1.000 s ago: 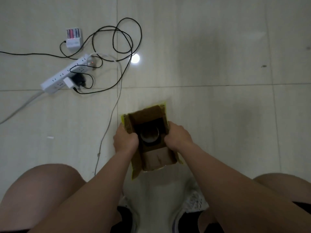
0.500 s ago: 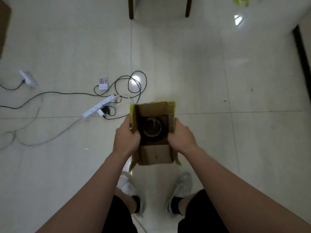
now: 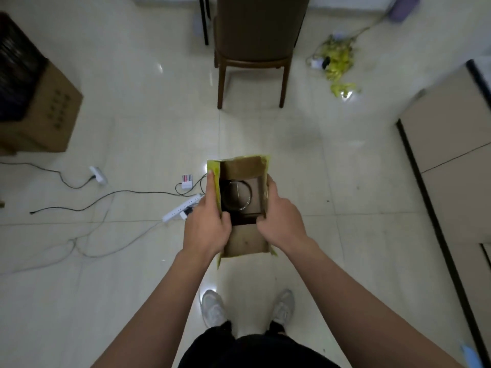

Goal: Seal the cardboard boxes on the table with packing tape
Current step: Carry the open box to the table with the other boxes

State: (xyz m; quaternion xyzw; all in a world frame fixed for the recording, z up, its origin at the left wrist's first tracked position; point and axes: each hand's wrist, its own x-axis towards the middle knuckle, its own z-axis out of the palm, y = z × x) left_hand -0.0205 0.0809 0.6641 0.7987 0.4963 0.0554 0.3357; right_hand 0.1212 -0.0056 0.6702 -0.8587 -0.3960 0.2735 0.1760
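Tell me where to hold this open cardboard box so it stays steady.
Grip the cardboard box by its two long side walls, one hand from each side, as the left hand and right hand do. Its top is open with a round object inside, so avoid the flaps.

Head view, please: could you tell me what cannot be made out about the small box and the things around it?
All in the head view:
- The round thing inside the box: too dark in shadow to identify.
- The box's side walls: hidden by the left hand and right hand.
- The carton: cut off by the left edge; print too small to read.
- The yellow heap: blurred, far off.
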